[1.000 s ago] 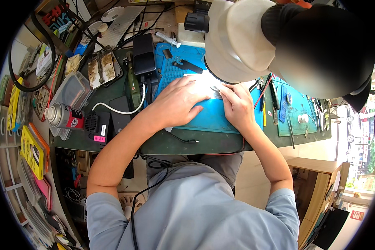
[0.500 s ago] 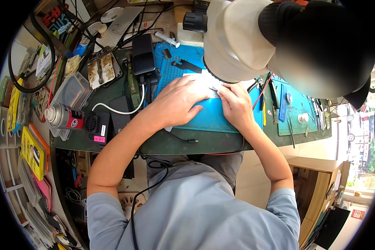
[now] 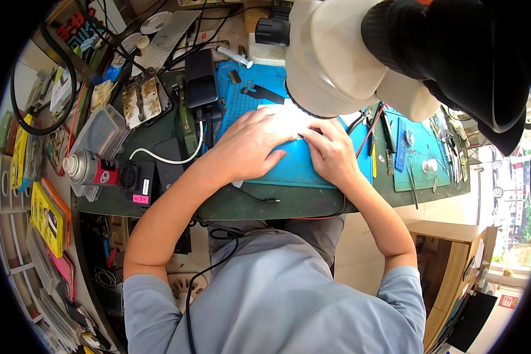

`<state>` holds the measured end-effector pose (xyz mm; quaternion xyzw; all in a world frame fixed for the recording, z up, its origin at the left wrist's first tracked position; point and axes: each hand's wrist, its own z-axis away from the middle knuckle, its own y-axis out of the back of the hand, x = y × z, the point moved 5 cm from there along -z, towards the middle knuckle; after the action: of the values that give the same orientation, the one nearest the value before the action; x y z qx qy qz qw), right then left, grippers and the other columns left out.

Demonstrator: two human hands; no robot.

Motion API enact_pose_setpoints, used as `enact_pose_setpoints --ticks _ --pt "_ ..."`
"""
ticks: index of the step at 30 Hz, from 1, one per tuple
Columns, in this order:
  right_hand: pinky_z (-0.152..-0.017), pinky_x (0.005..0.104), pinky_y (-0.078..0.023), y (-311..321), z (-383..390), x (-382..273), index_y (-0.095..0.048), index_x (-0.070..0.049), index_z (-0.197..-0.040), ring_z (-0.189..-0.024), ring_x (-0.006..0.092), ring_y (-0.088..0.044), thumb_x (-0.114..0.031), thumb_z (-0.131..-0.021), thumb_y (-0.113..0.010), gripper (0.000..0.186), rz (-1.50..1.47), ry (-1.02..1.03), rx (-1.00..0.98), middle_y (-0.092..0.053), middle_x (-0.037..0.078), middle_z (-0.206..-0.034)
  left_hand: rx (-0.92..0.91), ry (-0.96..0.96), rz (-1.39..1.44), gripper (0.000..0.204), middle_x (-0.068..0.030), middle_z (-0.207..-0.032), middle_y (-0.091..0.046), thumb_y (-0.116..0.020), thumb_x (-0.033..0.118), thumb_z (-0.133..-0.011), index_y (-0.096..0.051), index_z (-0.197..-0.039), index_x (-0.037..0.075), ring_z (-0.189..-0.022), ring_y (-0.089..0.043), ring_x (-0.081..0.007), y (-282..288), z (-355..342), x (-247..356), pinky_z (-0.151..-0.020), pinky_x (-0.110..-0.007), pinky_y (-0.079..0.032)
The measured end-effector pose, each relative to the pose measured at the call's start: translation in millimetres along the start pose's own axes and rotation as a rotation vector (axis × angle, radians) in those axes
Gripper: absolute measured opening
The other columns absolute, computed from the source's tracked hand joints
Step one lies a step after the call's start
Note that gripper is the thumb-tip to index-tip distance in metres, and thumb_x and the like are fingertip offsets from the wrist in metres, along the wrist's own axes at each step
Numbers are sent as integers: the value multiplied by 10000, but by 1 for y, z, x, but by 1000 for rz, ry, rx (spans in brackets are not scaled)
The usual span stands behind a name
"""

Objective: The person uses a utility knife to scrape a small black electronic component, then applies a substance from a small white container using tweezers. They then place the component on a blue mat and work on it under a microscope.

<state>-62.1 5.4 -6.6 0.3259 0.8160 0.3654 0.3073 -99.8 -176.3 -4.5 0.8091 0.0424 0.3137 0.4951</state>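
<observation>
My left hand (image 3: 248,144) lies on the blue work mat (image 3: 289,171), fingers stretched forward and thumb apart. Its fingertips rest at a white patch (image 3: 288,118) that looks like paper or cloth, washed out by bright light. Across from it, my right hand (image 3: 335,154) is closed in a pinch. A small dark edge shows at its fingertips, but what it holds is too small to make out. Directly above the hands hangs the white microscope (image 3: 330,65) with black eyepieces, hiding part of the mat.
Left of the mat are a black power bank-like box (image 3: 201,76), a white cable (image 3: 174,160), a spray can (image 3: 89,167) and a clear plastic box (image 3: 105,127). A syringe (image 3: 235,56) lies behind. Tweezers and tools cover a green mat (image 3: 416,177) at right.
My right hand's fingers have shifted slightly down and left, curling more at the tips. My left hand stays almost in place. The view has moved a little.
</observation>
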Motion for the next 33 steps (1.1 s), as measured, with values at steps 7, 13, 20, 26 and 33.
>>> enact_pose_setpoints --ticks 7,13,20,26,33 --pt "-869 417 -542 4 1 2 -739 -5 -1025 -991 338 -636 70 -768 -701 270 -28 -39 30 -673 132 -1054 -6 -8 7 443 -169 -1394 -602 -731 171 -888 -690 -1327 124 -1404 -465 -377 1 -1 0 -1160 -498 -390" --pt "-865 415 -541 4 -2 4 -743 -15 -1041 -991 339 -637 66 -770 -718 284 -17 -45 54 -674 132 -1034 -4 -6 3 448 -165 -1396 -603 -732 167 -886 -685 -1331 138 -1403 -467 -374 -1 -1 0 -1174 -499 -379" --pt "-864 408 -542 4 0 4 -740 -8 -1034 -989 334 -637 62 -773 -716 271 -22 -29 63 -670 134 -1031 -13 -3 0 467 -162 -1400 -603 -731 166 -885 -675 -1349 150 -1398 -472 -378 -1 -1 -1 -1177 -500 -377" --pt "-856 414 -541 2 -1 3 -741 -7 -1034 -992 333 -638 65 -777 -709 269 -37 -26 43 -669 134 -1028 -8 -8 -9 465 -160 -1401 -602 -731 168 -886 -676 -1348 153 -1392 -475 -382 -2 -1 -1 -1173 -499 -383" --pt "-864 413 -539 2 -2 4 -743 -13 -1036 -995 336 -636 72 -779 -693 275 -21 -17 56 -669 134 -1025 -10 -8 -7 477 -165 -1398 -598 -730 171 -888 -666 -1361 162 -1389 -474 -385 -1 -1 0 -1169 -500 -383"
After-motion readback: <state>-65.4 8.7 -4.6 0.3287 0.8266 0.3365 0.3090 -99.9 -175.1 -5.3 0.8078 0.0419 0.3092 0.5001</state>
